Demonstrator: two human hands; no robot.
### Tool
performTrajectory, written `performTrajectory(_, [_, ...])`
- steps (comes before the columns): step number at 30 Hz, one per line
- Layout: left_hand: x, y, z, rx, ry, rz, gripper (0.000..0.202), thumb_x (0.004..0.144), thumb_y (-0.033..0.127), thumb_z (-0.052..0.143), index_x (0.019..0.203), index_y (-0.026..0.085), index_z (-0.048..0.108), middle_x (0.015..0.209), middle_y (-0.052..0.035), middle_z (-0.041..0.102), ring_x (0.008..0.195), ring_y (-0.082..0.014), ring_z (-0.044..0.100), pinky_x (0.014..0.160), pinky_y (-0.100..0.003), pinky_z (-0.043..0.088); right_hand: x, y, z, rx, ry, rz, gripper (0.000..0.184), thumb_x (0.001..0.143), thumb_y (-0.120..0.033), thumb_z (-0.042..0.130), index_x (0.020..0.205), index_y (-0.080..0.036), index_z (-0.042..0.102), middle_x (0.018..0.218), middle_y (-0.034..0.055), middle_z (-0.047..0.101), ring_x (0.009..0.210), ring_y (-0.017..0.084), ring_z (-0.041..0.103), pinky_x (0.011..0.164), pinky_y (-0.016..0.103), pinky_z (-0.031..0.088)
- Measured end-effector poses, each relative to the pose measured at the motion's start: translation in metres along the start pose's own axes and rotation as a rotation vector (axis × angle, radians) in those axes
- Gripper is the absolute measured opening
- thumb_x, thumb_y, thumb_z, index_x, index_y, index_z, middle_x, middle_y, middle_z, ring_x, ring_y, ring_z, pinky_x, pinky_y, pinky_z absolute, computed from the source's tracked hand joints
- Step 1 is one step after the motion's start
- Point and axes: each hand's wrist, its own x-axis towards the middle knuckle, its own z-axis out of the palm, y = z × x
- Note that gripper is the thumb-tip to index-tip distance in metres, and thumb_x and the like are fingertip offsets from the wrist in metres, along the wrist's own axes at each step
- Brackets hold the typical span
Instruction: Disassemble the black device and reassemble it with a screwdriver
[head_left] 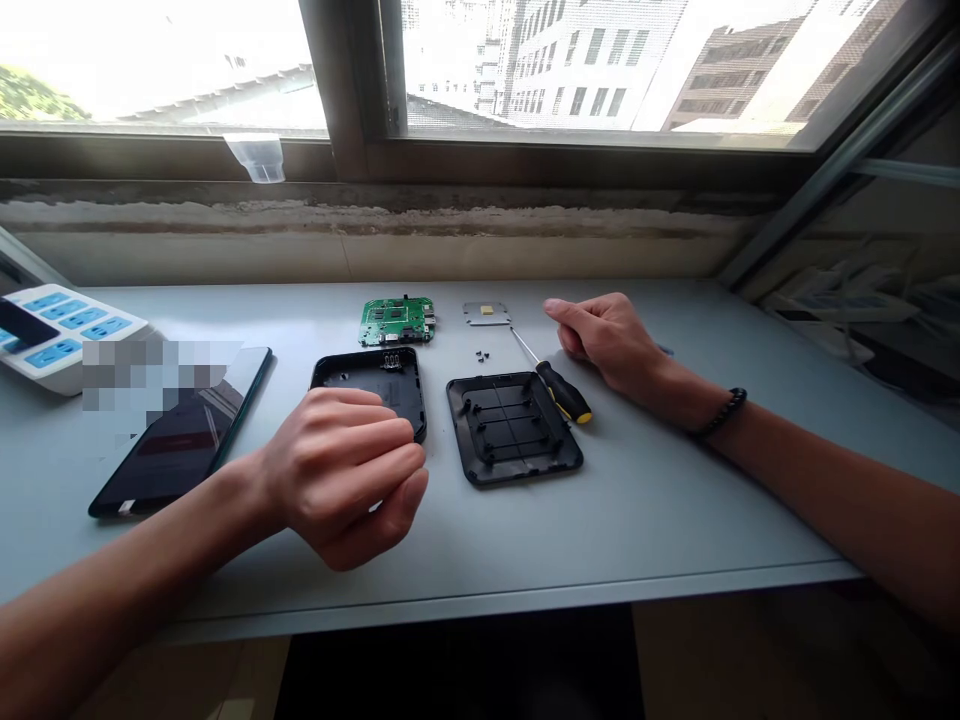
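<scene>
"White plastic at the far left?"

"A blue-socketed power strip point(71, 320). To its right and nearer, a dark-screened phone point(184, 435) lies on the tabletop point(675, 500)."

"And the left hand point(352, 475)?"

"Next along. Its fingers are curled into a fist; I can't say whether anything is inside. It hides the near left part of a black shell point(367, 373), and whether they touch I can't make out."

"Beyond the shell?"

"A green circuit board point(396, 322), lying flat. Further right, tiny dark screws point(481, 359) sit in a cluster, with a thin metal plate point(474, 315) bearing a yellowish pad point(487, 310) just beyond."

"Nearer than the screws?"

"A black cover point(514, 430), ribbed inner side up. By its far right corner is a screwdriver point(564, 393), its handle near, its tip just beside the plate."

"Last, the right hand point(609, 342)?"

"Right of the screwdriver, fingers folded in, thumb pointing left. The palm is hidden, so I can't tell if it holds something. A dark beaded bracelet point(726, 413) circles that wrist."
</scene>
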Motion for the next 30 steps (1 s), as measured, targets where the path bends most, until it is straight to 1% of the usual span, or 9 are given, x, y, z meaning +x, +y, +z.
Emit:
performTrajectory(9, [0.0030,0.0018,0.0004,0.014,0.003,-0.005,0.024,0.081,0.008,0.051,0.062,0.023,0.048,0.050,0.0028,0.051,0.038,-0.0131,0.043,0.038,-0.031,0.032,-0.0015,-0.0038,0.0021,-0.015,0.000,-0.003,0.062,0.095,-0.048,0.060,0.043,-0.019,0.041,0.045,-0.0007,0.030,0.046,0.008,0.023,0.051,0.033,0.017])
performTrajectory(15, [0.0036,0.0021,0.0002,0.025,0.016,-0.003,0.025,0.081,0.008,0.053,0.062,0.023,0.047,0.051,0.0027,0.051,0.039,-0.0130,0.044,0.040,-0.030,0.034,-0.0018,-0.0027,0.0013,-0.025,0.001,-0.006,0.061,0.096,-0.044,0.058,0.044,-0.019,0.041,0.045,-0.0009,0.031,0.047,0.008,0.023,0.052,0.033,0.018])
performTrajectory(21, [0.0014,0.0014,0.0011,0.032,0.016,0.003,0.025,0.081,0.009,0.054,0.061,0.023,0.046,0.051,0.0026,0.052,0.039,-0.0129,0.045,0.040,-0.030,0.035,-0.0029,-0.0056,0.0018,-0.040,0.000,-0.003,0.062,0.094,-0.048,0.060,0.043,-0.019,0.041,0.044,-0.0006,0.031,0.047,0.009,0.023,0.051,0.033,0.017])
performTrajectory(26, [0.0003,0.0020,0.0019,0.042,0.000,-0.021,0.024,0.081,0.011,0.054,0.063,0.024,0.045,0.051,0.0034,0.050,0.038,-0.0133,0.045,0.039,-0.031,0.035,-0.0031,-0.0074,0.0024,-0.042,0.001,-0.012,0.064,0.092,-0.053,0.061,0.043,-0.019,0.040,0.044,-0.0001,0.031,0.047,0.008,0.024,0.051,0.033,0.018])
performTrajectory(30, [0.0017,0.0032,0.0024,0.028,0.014,-0.019,0.025,0.081,0.009,0.054,0.063,0.024,0.044,0.050,0.0041,0.049,0.037,-0.0128,0.043,0.039,-0.031,0.034,-0.0026,-0.0068,0.0026,-0.034,0.004,-0.006,0.063,0.093,-0.050,0.061,0.042,-0.018,0.040,0.043,-0.0003,0.030,0.046,0.008,0.023,0.050,0.033,0.016])
